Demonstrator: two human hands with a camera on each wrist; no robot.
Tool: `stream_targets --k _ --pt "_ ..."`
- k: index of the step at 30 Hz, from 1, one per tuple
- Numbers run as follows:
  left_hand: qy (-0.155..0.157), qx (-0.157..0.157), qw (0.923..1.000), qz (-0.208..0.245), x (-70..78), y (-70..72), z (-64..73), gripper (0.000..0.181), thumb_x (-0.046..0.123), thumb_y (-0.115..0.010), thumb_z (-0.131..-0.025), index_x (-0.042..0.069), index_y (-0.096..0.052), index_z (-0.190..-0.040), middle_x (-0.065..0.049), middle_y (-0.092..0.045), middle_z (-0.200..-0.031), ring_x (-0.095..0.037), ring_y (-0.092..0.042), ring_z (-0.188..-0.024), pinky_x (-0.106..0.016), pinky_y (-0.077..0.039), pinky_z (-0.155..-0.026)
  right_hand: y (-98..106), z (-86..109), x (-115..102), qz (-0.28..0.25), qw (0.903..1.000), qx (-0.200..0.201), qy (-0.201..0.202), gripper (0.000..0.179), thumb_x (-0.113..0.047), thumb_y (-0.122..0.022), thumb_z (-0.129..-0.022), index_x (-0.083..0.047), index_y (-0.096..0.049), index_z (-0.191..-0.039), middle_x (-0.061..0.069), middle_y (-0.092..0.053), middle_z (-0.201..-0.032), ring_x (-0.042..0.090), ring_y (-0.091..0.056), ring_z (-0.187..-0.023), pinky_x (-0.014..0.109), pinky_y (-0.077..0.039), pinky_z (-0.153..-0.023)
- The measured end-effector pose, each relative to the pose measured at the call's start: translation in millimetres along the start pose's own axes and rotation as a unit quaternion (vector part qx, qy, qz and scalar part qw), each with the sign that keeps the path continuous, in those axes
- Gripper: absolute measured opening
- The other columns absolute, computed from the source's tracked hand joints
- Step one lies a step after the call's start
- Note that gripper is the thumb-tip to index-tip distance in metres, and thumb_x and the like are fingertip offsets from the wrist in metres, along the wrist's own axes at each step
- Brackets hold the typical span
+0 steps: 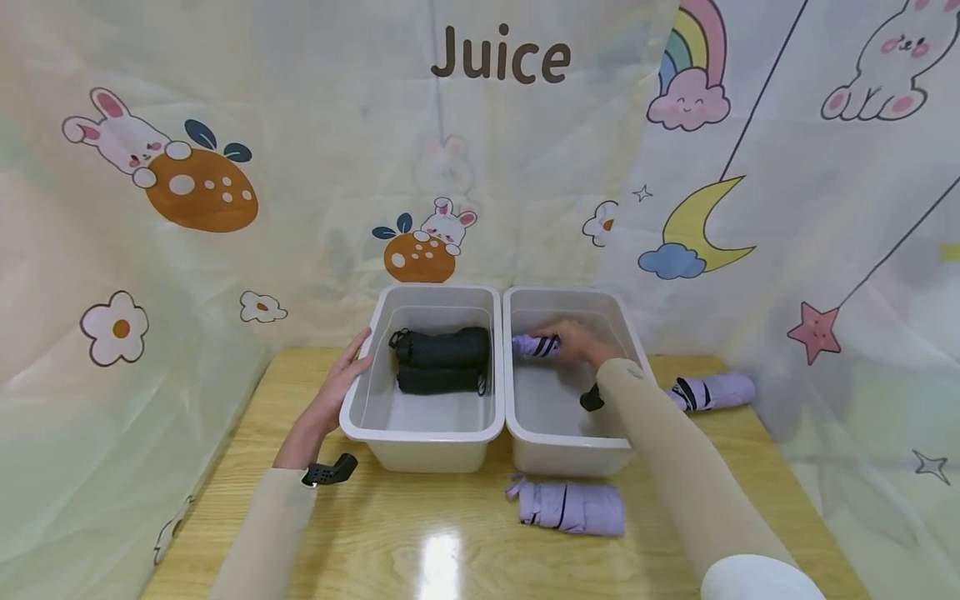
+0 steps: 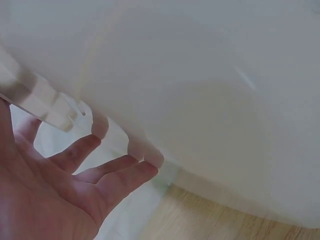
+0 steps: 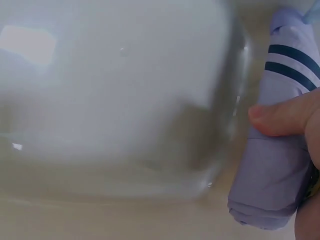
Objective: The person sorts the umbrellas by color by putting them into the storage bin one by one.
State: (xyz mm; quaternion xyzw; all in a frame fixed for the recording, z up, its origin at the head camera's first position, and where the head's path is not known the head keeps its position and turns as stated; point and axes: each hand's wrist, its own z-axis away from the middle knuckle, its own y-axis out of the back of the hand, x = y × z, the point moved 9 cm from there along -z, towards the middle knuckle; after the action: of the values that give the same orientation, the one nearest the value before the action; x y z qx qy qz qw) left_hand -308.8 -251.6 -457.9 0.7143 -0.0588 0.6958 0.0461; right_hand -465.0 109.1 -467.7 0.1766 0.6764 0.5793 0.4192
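My right hand [image 1: 579,341] reaches down into the right-hand white bin [image 1: 570,440] and grips a folded purple umbrella [image 3: 270,165] with dark stripes. Its thumb lies across the umbrella's side in the right wrist view; the other fingers are mostly hidden. With fairly straight fingers, my left hand [image 1: 339,390] touches the outer left side of the other white bin [image 1: 423,436], its fingertips on the wall in the left wrist view. Inside that bin two folded black umbrellas [image 1: 442,348] lie side by side.
A second purple umbrella [image 1: 573,507] lies on the wooden table [image 1: 375,533] in front of the right bin. Another purple umbrella [image 1: 716,392] lies right of that bin, partly behind my forearm. Printed fabric [image 1: 315,167] hangs behind and at both sides.
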Motion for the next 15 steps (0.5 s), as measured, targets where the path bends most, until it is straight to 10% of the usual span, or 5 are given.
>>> stream_targets --k 15 --pt "-0.009 0.002 0.9999 -0.009 -0.5 1.0 1.0 0.060 0.032 -0.039 -0.106 0.028 -0.009 -0.158 -0.013 -0.009 -0.160 -0.042 -0.027 -0.136 -0.057 -0.037 -0.097 -24.7 -4.7 9.4 0.034 0.9994 -0.004 0.010 0.067 0.011 -0.075 -0.053 -0.009 -0.072 -0.118 0.010 -0.070 -0.111 0.026 -0.061 -0.099 0.039 -0.049 -0.086"
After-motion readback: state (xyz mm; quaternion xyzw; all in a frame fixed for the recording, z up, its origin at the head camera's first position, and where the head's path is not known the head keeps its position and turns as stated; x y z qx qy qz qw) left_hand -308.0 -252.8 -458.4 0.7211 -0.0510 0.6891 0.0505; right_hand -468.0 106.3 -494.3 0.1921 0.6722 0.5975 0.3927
